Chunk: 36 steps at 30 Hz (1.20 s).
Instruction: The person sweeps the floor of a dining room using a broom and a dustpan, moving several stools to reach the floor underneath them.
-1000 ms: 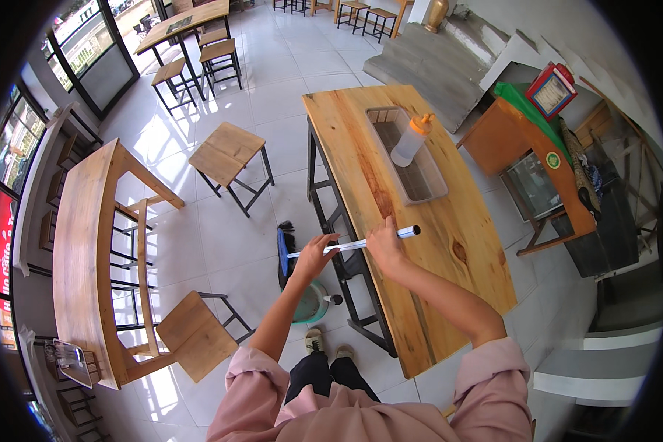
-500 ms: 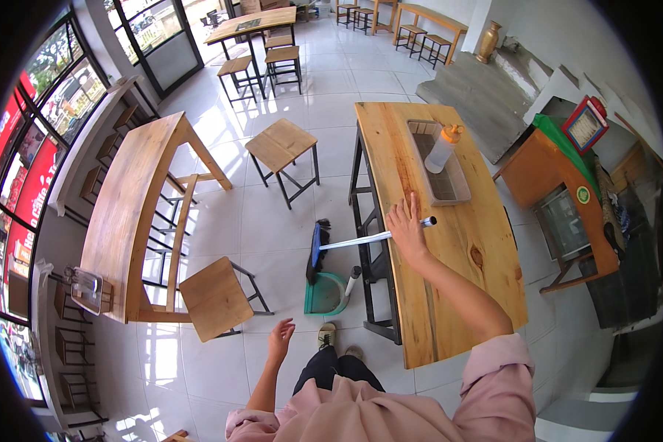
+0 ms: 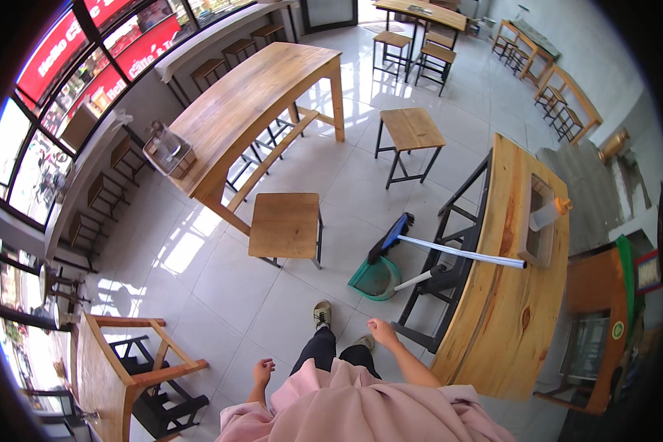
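My left hand (image 3: 264,370) hangs beside my left leg, its fingers loosely bent with nothing in them. Over the floor near the table's front corner is my right hand (image 3: 382,332), also empty, fingers loosely curled. A broom (image 3: 457,250) with a blue and black head leans on the right-hand wooden table (image 3: 486,324), the end of its pale handle over the tabletop. Below the broom head stands a green dustpan (image 3: 376,282) with a grey handle, just ahead of my right hand. On that table a clear bottle with an orange cap (image 3: 546,215) lies across a plastic tray (image 3: 535,250).
Two wooden stools, one nearer (image 3: 284,227) and one farther (image 3: 412,130), stand between the tables. A long wooden table (image 3: 250,96) with a basket (image 3: 171,153) is at the left. Another table (image 3: 99,368) is at the lower left. An orange-brown cabinet (image 3: 600,317) stands right.
My right hand has left the tabletop beside the broom handle and dropped to my side. The view has swung left, bringing in the lower-left table. The broom still leans on the table.
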Tool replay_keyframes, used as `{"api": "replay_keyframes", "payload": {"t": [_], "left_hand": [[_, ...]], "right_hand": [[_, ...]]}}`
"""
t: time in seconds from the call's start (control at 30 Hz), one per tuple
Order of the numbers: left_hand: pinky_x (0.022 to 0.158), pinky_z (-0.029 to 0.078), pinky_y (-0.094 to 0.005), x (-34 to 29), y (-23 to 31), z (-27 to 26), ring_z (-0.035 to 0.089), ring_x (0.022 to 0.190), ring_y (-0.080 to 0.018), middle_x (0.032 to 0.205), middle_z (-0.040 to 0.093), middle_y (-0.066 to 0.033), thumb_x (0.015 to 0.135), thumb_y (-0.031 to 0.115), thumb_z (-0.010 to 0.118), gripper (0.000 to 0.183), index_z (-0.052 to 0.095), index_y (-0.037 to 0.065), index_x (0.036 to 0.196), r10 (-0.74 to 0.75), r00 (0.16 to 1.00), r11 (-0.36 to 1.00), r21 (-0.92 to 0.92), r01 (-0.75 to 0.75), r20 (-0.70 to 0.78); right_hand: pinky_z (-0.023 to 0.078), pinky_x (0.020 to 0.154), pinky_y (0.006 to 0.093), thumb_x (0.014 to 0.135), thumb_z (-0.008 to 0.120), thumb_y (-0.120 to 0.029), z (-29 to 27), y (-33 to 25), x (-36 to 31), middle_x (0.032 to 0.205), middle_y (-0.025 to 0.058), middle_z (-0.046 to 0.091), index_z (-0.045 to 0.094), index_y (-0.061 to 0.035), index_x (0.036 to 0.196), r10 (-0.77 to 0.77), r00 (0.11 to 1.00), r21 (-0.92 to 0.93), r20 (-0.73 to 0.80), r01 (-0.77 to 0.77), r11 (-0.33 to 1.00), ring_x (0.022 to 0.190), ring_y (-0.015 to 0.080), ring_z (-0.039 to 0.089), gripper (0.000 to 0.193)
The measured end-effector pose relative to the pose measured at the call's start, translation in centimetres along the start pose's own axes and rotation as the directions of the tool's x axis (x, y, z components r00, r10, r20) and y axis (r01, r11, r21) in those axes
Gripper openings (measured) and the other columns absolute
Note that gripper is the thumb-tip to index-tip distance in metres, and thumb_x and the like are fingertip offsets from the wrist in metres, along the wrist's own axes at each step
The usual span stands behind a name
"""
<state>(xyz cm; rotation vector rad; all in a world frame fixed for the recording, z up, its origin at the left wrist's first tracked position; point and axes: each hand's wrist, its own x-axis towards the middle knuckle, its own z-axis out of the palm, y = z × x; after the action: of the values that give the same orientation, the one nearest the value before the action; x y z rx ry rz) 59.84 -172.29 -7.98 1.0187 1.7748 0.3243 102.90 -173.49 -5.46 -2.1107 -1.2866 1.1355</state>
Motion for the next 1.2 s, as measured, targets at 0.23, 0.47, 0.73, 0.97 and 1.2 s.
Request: {"api": "replay_keyframes", "payload": {"t": [0.23, 0.47, 0.73, 0.97, 1.2], "left_hand": [[0.073, 0.046, -0.0293, 5.3, 2.1, 0.6, 0.060, 0.082, -0.0191, 0.087, 0.063, -0.0120, 0.080, 0.015, 0.053, 0.026, 0.057, 0.001, 0.101, 0.005, 0.990, 1.000, -0.022, -0.008, -0.143], [0.084, 0.039, -0.0346, 27.6, 11.2, 1.2, 0.051, 0.096, -0.0239, 0.102, 0.056, -0.0123, 0.082, 0.017, 0.053, 0.027, 0.053, 0.002, 0.105, 0.242, 0.900, 0.956, -0.070, -0.286, -0.363], [0.076, 0.042, -0.0356, 43.7, 22.0, 1.2, 0.054, 0.085, -0.0300, 0.090, 0.057, -0.0176, 0.085, 0.032, 0.048, 0.039, 0.049, 0.001, 0.108, 0.336, 0.921, 0.942, 0.051, -0.333, -0.197], [0.050, 0.035, -0.0338, 46.7, 22.0, 1.5, 0.037, 0.050, -0.0196, 0.053, 0.044, -0.0146, 0.085, 0.042, 0.047, 0.047, 0.054, -0.004, 0.086, 0.248, 0.952, 0.965, -0.034, -0.258, -0.179], [0.049, 0.031, -0.0283, 45.1, 24.8, 2.3, 0.032, 0.054, -0.0102, 0.055, 0.038, -0.0028, 0.087, 0.039, 0.046, 0.044, 0.053, -0.004, 0.079, 0.095, 0.962, 0.965, -0.213, -0.152, -0.255]], "right_hand": [[0.047, 0.067, 0.0309, 0.075, 0.054, -0.025, 2.1, 9.7, 4.2, 0.075, 0.0088, 0.064, 0.064, -0.0074, 0.088, 0.343, 0.873, -0.355, 0.345, -0.217, 0.909, 0.071, 0.0187, 0.061, 0.024], [0.044, 0.063, 0.0233, 0.085, 0.049, -0.029, 6.6, -3.1, 27.2, 0.083, 0.0051, 0.059, 0.057, -0.0035, 0.098, 0.276, 0.955, 0.230, 0.108, -0.294, 0.928, 0.069, 0.0108, 0.055, 0.030], [0.037, 0.081, 0.0325, 0.084, 0.040, -0.053, 15.3, -12.7, 41.4, 0.101, 0.0111, 0.057, 0.050, -0.0016, 0.111, 0.457, 0.869, 0.447, -0.190, -0.338, 0.828, 0.095, 0.0220, 0.051, 0.058], [0.037, 0.072, 0.0286, 0.083, 0.048, -0.048, 16.8, -14.8, 43.1, 0.083, 0.0055, 0.057, 0.059, -0.0002, 0.089, 0.462, 0.794, 0.572, -0.395, -0.182, 0.800, 0.078, 0.0165, 0.049, 0.050], [0.040, 0.069, 0.0302, 0.081, 0.054, -0.038, 12.9, -16.7, 48.1, 0.077, 0.0091, 0.062, 0.062, 0.0006, 0.087, 0.385, 0.874, 0.459, -0.297, -0.223, 0.860, 0.073, 0.0172, 0.054, 0.040]]}}
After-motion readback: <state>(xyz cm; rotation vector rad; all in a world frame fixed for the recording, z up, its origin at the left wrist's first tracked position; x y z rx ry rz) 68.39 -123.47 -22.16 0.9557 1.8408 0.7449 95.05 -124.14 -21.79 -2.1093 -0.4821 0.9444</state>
